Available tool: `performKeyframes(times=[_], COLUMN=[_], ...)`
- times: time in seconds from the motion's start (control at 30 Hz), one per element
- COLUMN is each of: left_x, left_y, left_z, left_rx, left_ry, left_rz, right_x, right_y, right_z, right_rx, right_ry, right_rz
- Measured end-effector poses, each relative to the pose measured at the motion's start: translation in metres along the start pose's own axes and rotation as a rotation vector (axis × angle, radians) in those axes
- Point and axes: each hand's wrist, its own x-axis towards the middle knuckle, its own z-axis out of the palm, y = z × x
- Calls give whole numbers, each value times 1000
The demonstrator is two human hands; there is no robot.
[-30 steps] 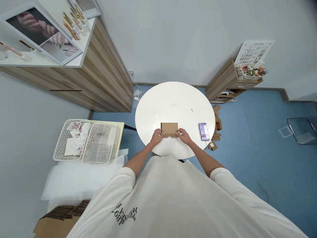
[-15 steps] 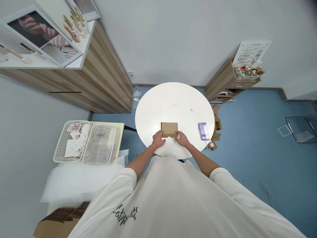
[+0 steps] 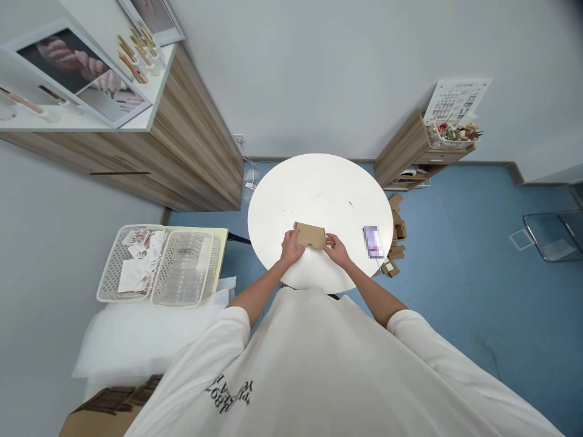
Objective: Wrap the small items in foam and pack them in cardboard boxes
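A small brown cardboard box (image 3: pixel 310 235), its lid closed, is over the near middle of the round white table (image 3: pixel 319 182). It slants slightly, its right end lower in view. My left hand (image 3: pixel 292 247) grips the left end, with the thumb at the near edge and the fingers round the side. At the opposite end, my right hand (image 3: pixel 336 249) has its fingers bent against the box's right edge. Whether the box rests on the tabletop or is slightly lifted, I cannot tell.
A phone with a blurred screen (image 3: pixel 373 241) lies on the table's right side, a cable attached. White baskets (image 3: pixel 157 262) with cards and clear plastic pieces stand at left. Flattened cardboard (image 3: pixel 397 233) lies on the floor at right, below a wooden cabinet (image 3: pixel 405 149).
The box has turned from straight to slightly slanted, its right end dropping in view. My left hand has moved further round its left end, and my right fingers have shifted to its right side.
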Motion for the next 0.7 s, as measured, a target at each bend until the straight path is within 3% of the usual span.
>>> performKeyframes(times=[0.33,0.47,0.7], left_x=[21,29,35], left_y=[9,11,9], left_z=[0,1,0], left_rx=[-196,-113,98], left_ry=[33,26,64], left_rz=[-99,-122,-38], right_x=[22,30,34], right_y=[-5,-5,-11], right_z=[-8,-5,-4], right_rx=[-107,-197,-132], right_ry=[79,119,136], right_rz=[-18,13,13])
